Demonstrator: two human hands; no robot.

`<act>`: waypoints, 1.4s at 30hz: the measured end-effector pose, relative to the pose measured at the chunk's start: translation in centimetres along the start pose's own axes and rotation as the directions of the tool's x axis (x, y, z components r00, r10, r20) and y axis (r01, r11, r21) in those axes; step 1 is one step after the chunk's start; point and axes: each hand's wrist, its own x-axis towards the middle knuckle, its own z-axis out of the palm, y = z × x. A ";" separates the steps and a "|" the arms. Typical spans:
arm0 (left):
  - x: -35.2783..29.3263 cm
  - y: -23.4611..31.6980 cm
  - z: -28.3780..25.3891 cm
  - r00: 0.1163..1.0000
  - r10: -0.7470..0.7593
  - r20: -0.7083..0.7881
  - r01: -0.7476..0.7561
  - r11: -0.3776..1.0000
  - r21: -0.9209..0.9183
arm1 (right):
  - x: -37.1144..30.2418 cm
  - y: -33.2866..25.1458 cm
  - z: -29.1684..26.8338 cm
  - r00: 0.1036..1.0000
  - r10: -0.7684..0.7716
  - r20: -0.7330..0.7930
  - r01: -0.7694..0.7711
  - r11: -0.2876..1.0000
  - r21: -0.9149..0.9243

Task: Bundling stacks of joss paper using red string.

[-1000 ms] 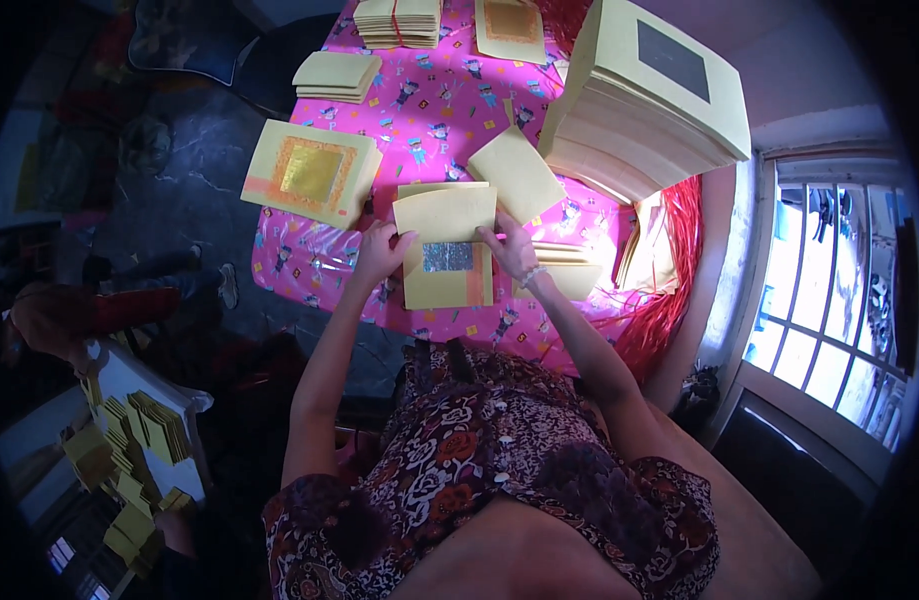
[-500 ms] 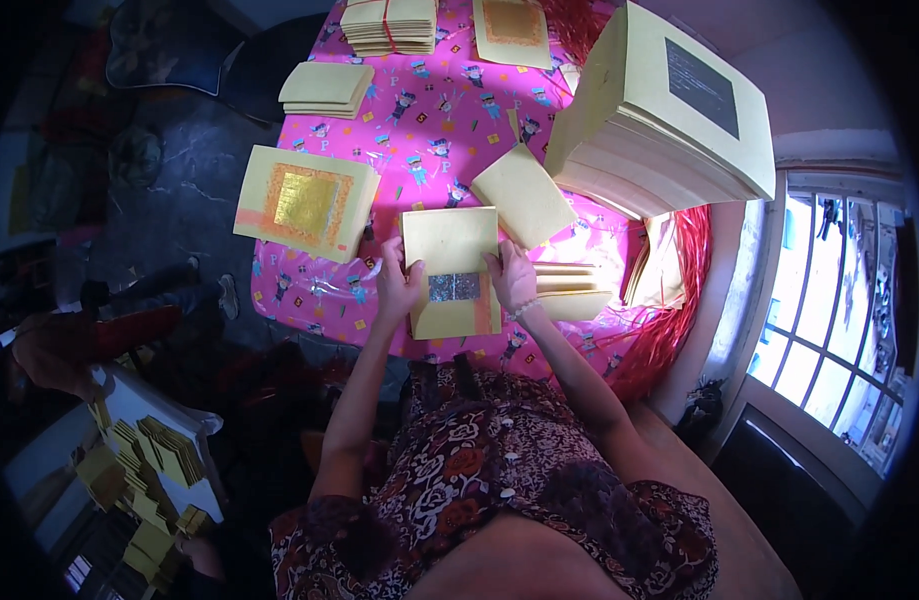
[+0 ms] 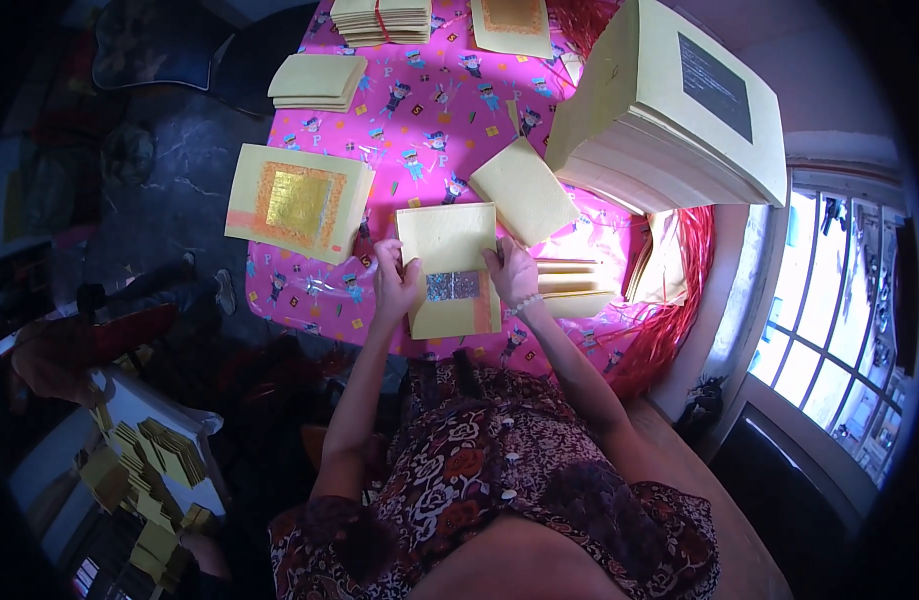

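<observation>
Close in front of me, a yellow sheet of joss paper (image 3: 446, 240) is folded partway, its far part turned over as a plain flap. Below the flap show a dark silvery patch and an orange-pink strip. My left hand (image 3: 397, 282) pinches the sheet's left edge, thumb on top. On the right edge, my right hand (image 3: 512, 272), with a beaded bracelet at the wrist, grips it the same way. A flat sheet with a gold foil square (image 3: 297, 203) lies to the left. Beyond my right hand sits a plain folded yellow piece (image 3: 525, 192).
A tall stack of yellow paper (image 3: 629, 130) rises at the far right. Folded piles (image 3: 317, 82) and a red-tied bundle (image 3: 381, 22) lie at the back of the pink patterned tablecloth (image 3: 419, 130). Red plastic strands (image 3: 679, 320) hang at the right. Another person's hand shows at lower left near folded papers.
Both hands keep their hold on the folded sheet, which has barely moved. The whole view has shifted slightly.
</observation>
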 end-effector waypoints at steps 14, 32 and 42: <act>-0.7 -0.3 -0.4 0.986 -0.158 0.059 0.150 0.982 0.119 | -0.9 -0.4 -0.3 0.997 0.056 0.049 -0.054 0.998 -0.041; -0.8 2.9 -0.1 0.982 0.188 0.001 -0.147 0.764 0.628 | -0.9 0.1 0.1 0.990 0.102 0.102 -0.091 0.989 -0.112; -0.1 2.6 2.5 0.976 -0.006 0.218 -0.142 0.743 0.654 | -0.3 0.7 1.5 1.000 0.009 0.007 -0.008 0.993 -0.114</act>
